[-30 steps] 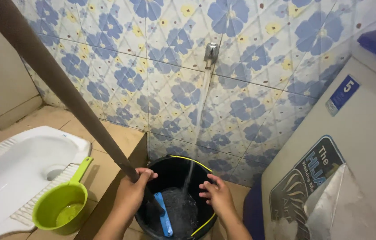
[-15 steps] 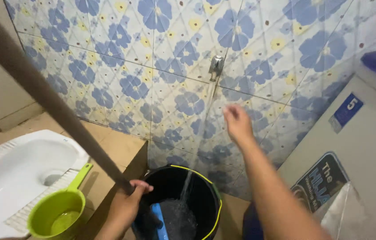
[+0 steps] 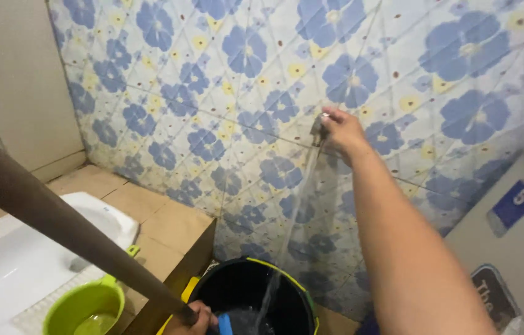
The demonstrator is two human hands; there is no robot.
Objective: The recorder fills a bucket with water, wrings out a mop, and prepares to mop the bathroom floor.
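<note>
— Reaching up now, the right hand (image 3: 341,129) has left the rim of the black bucket (image 3: 287,291), where it rested a second ago, and its fingers are closed around the small metal tap (image 3: 319,129) on the flowered tile wall (image 3: 212,93).

— And the water?

— A thin stream (image 3: 290,223) runs from the tap down into the bucket, as it did a second ago. Hand on the tap with the bucket filling: I'd judge the flow is about to be adjusted, though which way I can't tell.

— What about the other hand?

— The left hand (image 3: 195,317) stays low at the bottom edge, wrapped tight on the dark wooden handle (image 3: 57,223), which slants up to the left. A bit of the blue mop head (image 3: 225,324) shows just beside it, inside the bucket.

— Anything close by?

— A green dipper (image 3: 82,310) with some water in it sits on the white squat pan (image 3: 20,260), left of the bucket. The tan step (image 3: 169,226) stands between them. A pale machine (image 3: 522,248) is on the right. The long handle crosses the left side, but the outstretched arm's line to the tap is open.
</note>
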